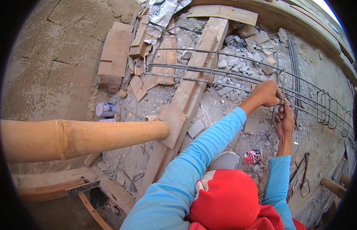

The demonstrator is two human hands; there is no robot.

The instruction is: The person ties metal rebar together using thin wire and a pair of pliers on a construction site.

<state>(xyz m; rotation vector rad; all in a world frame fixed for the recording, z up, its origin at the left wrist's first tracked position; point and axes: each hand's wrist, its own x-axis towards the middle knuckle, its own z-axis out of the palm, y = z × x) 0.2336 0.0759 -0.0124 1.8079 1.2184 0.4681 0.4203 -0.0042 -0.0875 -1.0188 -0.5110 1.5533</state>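
Note:
A long cage of steel reinforcing bars (236,78) runs from the centre to the right edge, laid across timber planks. At its near lower bar my left hand (266,93) is curled, fingertips at the lower end of a thin steel stirrup (283,82). Just below and right, my right hand (285,118) reaches up with thumb and finger pinching that same end. Whatever small piece lies between the fingertips is mostly hidden. Several bent stirrups (327,109) hang together on the bars farther right.
A bamboo pole (89,139) juts in from the left onto the timber plank (192,86). Broken rubble (236,61) lies beyond the bars. A paint can (106,109) stands left, a red packet (253,156) lies near my shoe (225,161), and bent rods (302,172) lie at right.

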